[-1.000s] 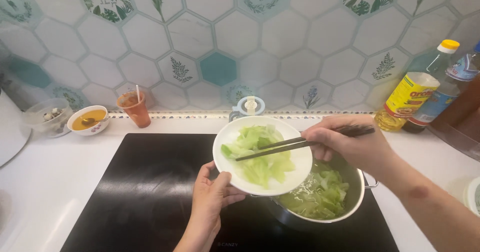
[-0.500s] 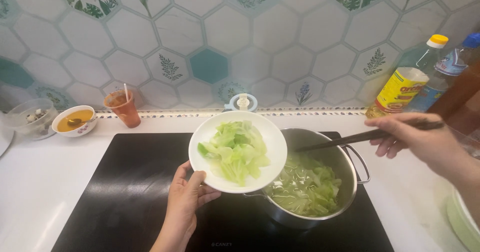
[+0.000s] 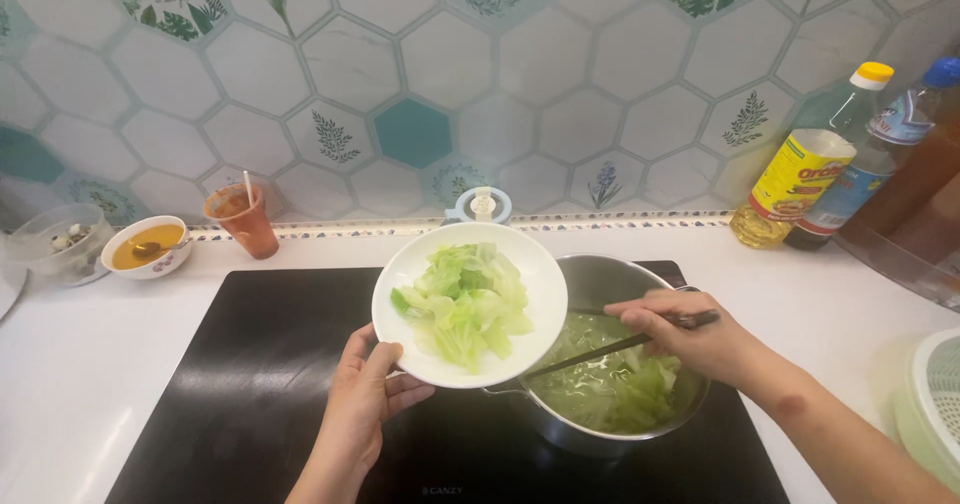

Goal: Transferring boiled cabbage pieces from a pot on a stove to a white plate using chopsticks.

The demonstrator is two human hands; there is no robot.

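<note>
The left hand [image 3: 365, 404] holds a white plate [image 3: 469, 304] by its lower rim, thumb on top and fingers curled underneath, tilted toward the camera and lifted just over the near-left edge of a steel pot [image 3: 615, 364] on the black cooktop [image 3: 250, 384]. A heap of pale green cabbage [image 3: 462, 304] lies on the plate. The right hand [image 3: 690, 339] is closed around a pair of dark chopsticks [image 3: 610, 344], whose tips now point down into the pot, among the greens and broth still in it. A second ago the chopsticks lay across the plate, laying leaves onto it; half a second ago the hand had swung out to the right, clear of the pot; now it has come back and dipped in again. So the moving of greens from pot to plate seems to be mid-way, with a good share still in the pot. Along the back of the counter stand a small bowl of orange sauce [image 3: 147, 247], an orange cup [image 3: 243, 222] and two bottles [image 3: 800, 179].
</note>
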